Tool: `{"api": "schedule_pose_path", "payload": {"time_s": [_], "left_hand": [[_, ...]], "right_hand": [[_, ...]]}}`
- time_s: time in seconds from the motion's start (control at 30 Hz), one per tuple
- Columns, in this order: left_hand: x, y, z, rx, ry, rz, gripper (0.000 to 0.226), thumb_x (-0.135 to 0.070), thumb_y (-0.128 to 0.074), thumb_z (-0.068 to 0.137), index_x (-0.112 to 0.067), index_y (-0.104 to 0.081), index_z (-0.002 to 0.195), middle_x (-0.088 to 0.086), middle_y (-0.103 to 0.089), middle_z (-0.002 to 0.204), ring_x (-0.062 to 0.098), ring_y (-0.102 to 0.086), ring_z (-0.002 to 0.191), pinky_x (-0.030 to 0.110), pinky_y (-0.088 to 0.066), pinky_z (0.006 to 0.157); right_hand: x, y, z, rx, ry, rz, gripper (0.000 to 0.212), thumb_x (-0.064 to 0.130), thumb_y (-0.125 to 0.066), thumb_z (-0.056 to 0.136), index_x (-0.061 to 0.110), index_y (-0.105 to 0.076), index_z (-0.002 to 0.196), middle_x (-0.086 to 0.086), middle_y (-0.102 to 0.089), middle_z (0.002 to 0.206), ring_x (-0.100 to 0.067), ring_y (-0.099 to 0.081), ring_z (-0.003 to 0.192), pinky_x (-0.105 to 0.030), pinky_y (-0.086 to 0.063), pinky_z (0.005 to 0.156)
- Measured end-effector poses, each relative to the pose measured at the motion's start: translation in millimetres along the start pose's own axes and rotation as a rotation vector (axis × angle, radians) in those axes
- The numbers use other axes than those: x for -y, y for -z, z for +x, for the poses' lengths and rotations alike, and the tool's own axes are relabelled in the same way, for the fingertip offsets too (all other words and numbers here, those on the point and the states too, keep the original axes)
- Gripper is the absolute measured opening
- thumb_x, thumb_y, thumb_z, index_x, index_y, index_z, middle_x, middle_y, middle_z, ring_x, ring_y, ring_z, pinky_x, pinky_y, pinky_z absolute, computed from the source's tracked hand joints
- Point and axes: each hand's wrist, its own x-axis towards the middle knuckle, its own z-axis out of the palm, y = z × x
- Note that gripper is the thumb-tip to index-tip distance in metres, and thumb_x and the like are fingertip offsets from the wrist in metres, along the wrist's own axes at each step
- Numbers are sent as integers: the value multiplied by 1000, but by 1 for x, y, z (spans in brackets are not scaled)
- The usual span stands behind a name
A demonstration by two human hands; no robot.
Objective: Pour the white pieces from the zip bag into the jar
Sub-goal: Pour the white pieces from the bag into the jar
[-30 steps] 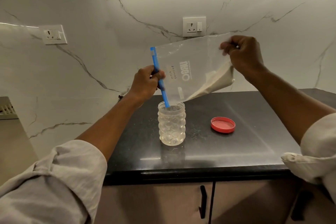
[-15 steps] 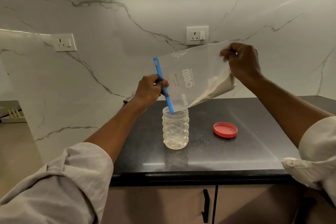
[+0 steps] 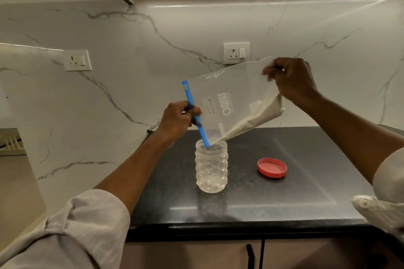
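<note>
Fingers [image 3: 192, 111] of the left hand [image 3: 177, 119] are pinching the bag [image 3: 231, 102] by its blue zip, whose low end is dipping into the jar [image 3: 211, 168]. Right hand [image 3: 291, 79] is gripping the raised far corner, white powder [image 3: 251, 120] lying below it

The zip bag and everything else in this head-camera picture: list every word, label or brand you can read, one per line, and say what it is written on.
"MILK POWDER": handwritten, turned sideways, on the white label patch of the zip bag.
Large white brand print on the zip bag: turned sideways, letters too stylised to read surely.
Jar, red lid, wall sockets: no readable text.
</note>
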Motion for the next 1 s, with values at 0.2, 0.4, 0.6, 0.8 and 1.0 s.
{"api": "schedule_pose_path", "payload": {"time_s": [0.2,0.4,0.6,0.8,1.0], "left_hand": [[-4,-1,-3,16,-23,9,11,-15,-65,93,-22,-65,85,-6,-68,85,4,-70,64,16,-56,63],[-8,-4,-1,-12,-20,9,7,-15,-66,92,-10,-69,94,2,-71,87,7,-71,67,19,-57,67],[-11,-7,5,-31,-67,25,11,-17,-66,92,-8,-71,96,3,-72,88,9,-72,70,21,-57,70],[-8,-11,11,-28,-70,34,13,-17,-66,91,-6,-69,98,1,-71,87,6,-71,69,15,-55,65],[-2,-14,11,-30,-92,34,4,-17,-67,91,-13,-67,92,-7,-68,79,-4,-68,64,10,-53,63]], "right_hand": [[3,5,4,1,12,-25,18,17,-59,93,23,-74,85,6,-69,79,-8,-59,79,-26,-48,82],[7,7,10,-49,28,-32,19,18,-57,93,22,-75,88,9,-68,76,-13,-62,78,-34,-53,80],[7,9,14,-91,35,-40,17,20,-59,93,23,-75,88,7,-69,76,-18,-65,79,-39,-55,79],[4,10,19,-77,16,-53,17,20,-59,93,24,-76,89,8,-70,77,-17,-65,84,-39,-54,85],[3,10,21,-63,37,-42,14,22,-62,93,22,-77,91,9,-69,77,-14,-64,80,-35,-55,84]]}}
